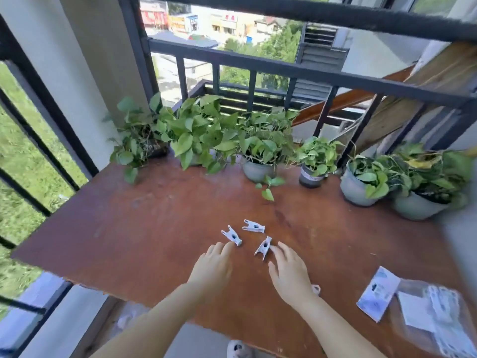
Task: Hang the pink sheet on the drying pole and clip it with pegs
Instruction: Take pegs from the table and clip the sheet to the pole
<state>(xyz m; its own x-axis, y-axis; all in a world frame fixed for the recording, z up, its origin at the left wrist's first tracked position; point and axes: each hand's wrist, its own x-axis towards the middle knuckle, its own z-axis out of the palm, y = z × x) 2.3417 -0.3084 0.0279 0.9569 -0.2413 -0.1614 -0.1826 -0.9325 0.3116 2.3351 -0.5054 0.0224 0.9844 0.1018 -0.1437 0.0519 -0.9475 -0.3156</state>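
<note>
On the balcony's brown table, three pegs lie just ahead of our empty, spread hands. Our right hand touches the nearest peg, pointing away-right; our left hand nears another peg. No pink sheet shows.

Potted plants block the table's far edge.

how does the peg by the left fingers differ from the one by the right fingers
The left peg lies with its forked end pointing away toward the plants; the right peg lies with its forked end pointing back toward the person. The left peg sits just beyond the left hand; the right peg sits beside the right hand. Both are pale plastic, flat on the table.
</note>
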